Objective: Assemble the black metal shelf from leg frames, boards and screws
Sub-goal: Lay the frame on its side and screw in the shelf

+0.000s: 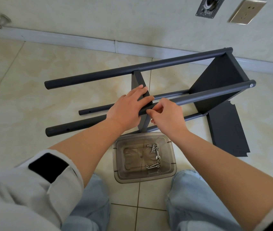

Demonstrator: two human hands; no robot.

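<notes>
The black metal shelf (132, 69) lies on its side on the tiled floor, its tube legs running left to right. One board (219, 80) is fixed at the right end. A second board (139, 80) stands in the middle between the legs. My left hand (127, 105) lies across the near upper leg (207, 95), its straight fingers pressing on the middle board. My right hand (164, 114) pinches something small, hidden by its fingertips, against that leg where the board meets it.
A clear grey plastic tub (120, 172) with several screws (155, 155) stands on the floor between my knees. A loose black board (229, 130) lies flat at the right. The wall and skirting run behind the shelf.
</notes>
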